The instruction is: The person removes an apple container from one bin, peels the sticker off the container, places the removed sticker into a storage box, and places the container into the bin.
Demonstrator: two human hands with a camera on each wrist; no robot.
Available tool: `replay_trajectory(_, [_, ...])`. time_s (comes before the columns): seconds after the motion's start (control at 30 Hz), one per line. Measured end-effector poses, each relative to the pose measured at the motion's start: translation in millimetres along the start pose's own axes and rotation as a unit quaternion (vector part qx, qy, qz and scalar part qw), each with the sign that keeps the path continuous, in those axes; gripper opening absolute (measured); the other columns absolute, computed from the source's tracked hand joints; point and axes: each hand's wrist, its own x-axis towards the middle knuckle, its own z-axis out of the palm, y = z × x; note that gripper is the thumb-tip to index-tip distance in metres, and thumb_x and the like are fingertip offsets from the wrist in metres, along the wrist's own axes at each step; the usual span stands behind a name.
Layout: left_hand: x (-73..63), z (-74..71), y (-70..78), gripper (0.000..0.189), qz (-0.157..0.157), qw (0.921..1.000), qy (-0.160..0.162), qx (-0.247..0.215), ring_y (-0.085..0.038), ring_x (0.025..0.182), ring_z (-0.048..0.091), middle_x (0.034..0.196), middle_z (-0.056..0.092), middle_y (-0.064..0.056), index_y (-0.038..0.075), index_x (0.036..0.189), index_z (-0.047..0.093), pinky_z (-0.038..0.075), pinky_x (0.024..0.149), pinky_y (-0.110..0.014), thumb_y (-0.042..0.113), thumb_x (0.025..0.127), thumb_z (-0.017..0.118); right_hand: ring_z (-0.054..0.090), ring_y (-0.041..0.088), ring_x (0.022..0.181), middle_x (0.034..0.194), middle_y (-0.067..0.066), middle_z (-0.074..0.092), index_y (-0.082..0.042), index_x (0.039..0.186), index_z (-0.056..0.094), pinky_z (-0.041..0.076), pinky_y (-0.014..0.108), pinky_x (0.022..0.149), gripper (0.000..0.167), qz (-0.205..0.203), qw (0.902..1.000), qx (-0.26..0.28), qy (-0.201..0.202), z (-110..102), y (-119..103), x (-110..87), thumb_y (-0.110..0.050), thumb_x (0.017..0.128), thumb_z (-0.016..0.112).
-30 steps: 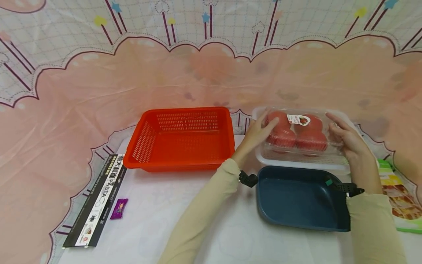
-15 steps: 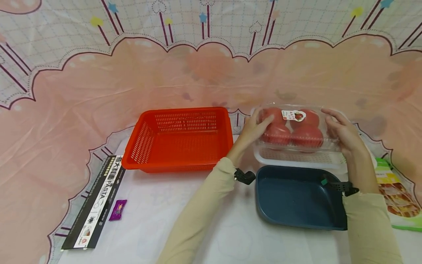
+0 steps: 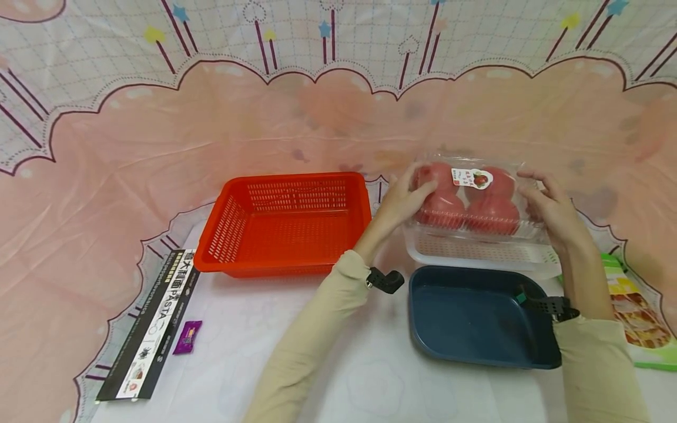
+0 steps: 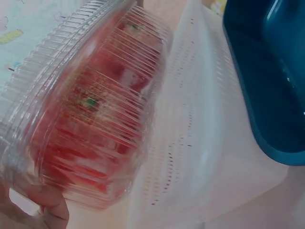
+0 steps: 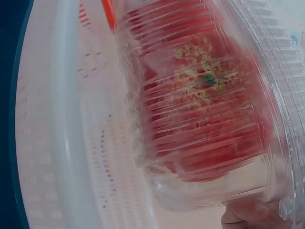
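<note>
Both hands hold a clear plastic box [image 3: 478, 202] of several red tomatoes [image 3: 493, 215] by its two ends. The left hand [image 3: 399, 200] grips its left end, and the right hand [image 3: 555, 208] its right end. A white label [image 3: 465, 177] is stuck on the lid. Beneath the box is a white perforated basket [image 3: 476, 249], its far part hidden. The left wrist view has the ribbed side of the box [image 4: 102, 114] tilted above the basket, with the fingers [image 4: 45, 202] at its end. Green stem spots show through the plastic [image 5: 205, 95] in the right wrist view.
A dark blue tray [image 3: 478, 317] stands in front of the white basket. To the left is an orange-red basket [image 3: 291, 232], with a black PASTA box [image 3: 153, 329] and a purple wrapped packet [image 3: 187, 337] beside it. A green-edged food packet [image 3: 637, 317] lies far right.
The tomato box has risen a little and moved back above the white basket, with both hands holding it throughout. More of the basket's front shows. The other things stay put.
</note>
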Motion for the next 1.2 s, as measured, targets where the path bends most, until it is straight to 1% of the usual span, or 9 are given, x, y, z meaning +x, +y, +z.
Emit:
replay_trajectory(0.1, [-3.0,-5.1,5.2,0.042,0.001,1.0000,-0.003,0.003,-0.024,0.115,0.043,0.136,0.046,-0.006,0.033,0.135,0.049,0.048,0.092,-0.046,0.038,0.095,0.056,0.038,0.010,0.066,0.079,-0.006,0.038,-0.033,0.122,0.054,0.032,0.023,0.057,0.026,0.000,1.0000,-0.008,0.006,2.1,-4.7,-2.5,-0.021,0.099,0.053])
replay_trajectory(0.3, [-9.3,-14.8,7.9,0.041,0.007,0.9998,-0.009,0.016,-0.025,0.116,0.043,0.135,0.045,-0.007,0.033,0.135,0.049,0.050,0.092,-0.046,0.037,0.095,0.055,0.039,0.009,0.062,0.069,-0.007,0.040,-0.031,0.120,0.056,0.030,0.025,0.055,0.026,-0.006,0.9998,0.019,0.007,11.1,-7.9,-5.5,-0.018,0.098,0.053])
replay_trajectory(0.53, [-21.1,-28.3,8.9,0.042,0.008,0.9997,-0.024,0.003,-0.026,0.115,0.047,0.135,0.041,-0.006,0.035,0.136,0.046,0.055,0.087,-0.040,0.036,0.095,0.055,0.036,0.009,0.055,0.062,-0.008,0.039,-0.030,0.119,0.057,0.028,0.026,0.051,0.026,-0.022,0.9990,0.037,0.010,25.2,-10.0,-9.6,-0.016,0.098,0.054])
replay_trajectory(0.67, [-27.2,-37.1,9.8,0.043,0.006,0.9996,-0.027,0.009,-0.030,0.114,0.049,0.139,0.036,-0.008,0.036,0.137,0.045,0.056,0.089,-0.044,0.036,0.095,0.055,0.033,0.009,0.052,0.058,-0.008,0.037,-0.029,0.118,0.056,0.027,0.026,0.050,0.025,-0.030,0.9986,0.044,0.004,35.0,-11.8,-12.8,-0.016,0.098,0.054])
replay_trajectory(0.8, [-31.7,-44.3,8.9,0.042,0.010,0.9993,-0.017,0.033,-0.030,0.115,0.048,0.140,0.038,-0.009,0.035,0.135,0.048,0.053,0.092,-0.048,0.037,0.095,0.055,0.032,0.010,0.054,0.061,-0.008,0.035,-0.031,0.119,0.054,0.029,0.025,0.050,0.024,-0.029,0.9995,0.015,0.000,42.4,-12.9,-15.5,-0.019,0.098,0.053])
replay_trajectory(1.0, [-40.3,-53.6,3.3,0.041,0.012,0.9994,-0.015,0.027,-0.023,0.124,0.037,0.136,0.046,-0.005,0.034,0.135,0.050,0.053,0.090,-0.046,0.034,0.094,0.056,0.032,0.009,0.054,0.060,-0.010,0.034,-0.034,0.119,0.051,0.031,0.024,0.050,0.025,-0.016,0.9998,-0.004,-0.008,53.2,-11.9,-17.2,-0.020,0.099,0.052])
replay_trajectory(1.1, [-48.1,-61.2,0.0,0.042,0.000,0.9994,-0.022,0.027,-0.022,0.121,0.039,0.132,0.047,-0.005,0.035,0.135,0.049,0.054,0.088,-0.043,0.035,0.094,0.057,0.032,0.008,0.053,0.059,-0.010,0.034,-0.036,0.118,0.049,0.031,0.024,0.050,0.025,-0.010,0.9997,-0.017,-0.011,61.7,-11.6,-20.0,-0.020,0.099,0.051])
replay_trajectory(1.17, [-53.4,-66.0,-1.8,0.042,-0.004,0.9992,-0.029,0.026,-0.023,0.115,0.041,0.127,0.048,-0.007,0.035,0.135,0.049,0.055,0.083,-0.040,0.036,0.094,0.057,0.033,0.008,0.054,0.064,-0.008,0.035,-0.038,0.120,0.047,0.033,0.024,0.050,0.025,-0.007,0.9985,-0.052,-0.013,65.7,-14.5,-23.5,-0.024,0.100,0.050])
replay_trajectory(1.2, [-56.5,-68.9,-3.1,0.042,-0.006,0.9992,-0.032,0.024,-0.022,0.112,0.042,0.131,0.046,-0.007,0.036,0.135,0.048,0.055,0.081,-0.038,0.036,0.094,0.057,0.033,0.008,0.056,0.070,-0.006,0.035,-0.038,0.122,0.045,0.034,0.024,0.051,0.025,-0.006,0.9971,-0.074,-0.018,68.0,-16.5,-25.7,-0.026,0.100,0.048])
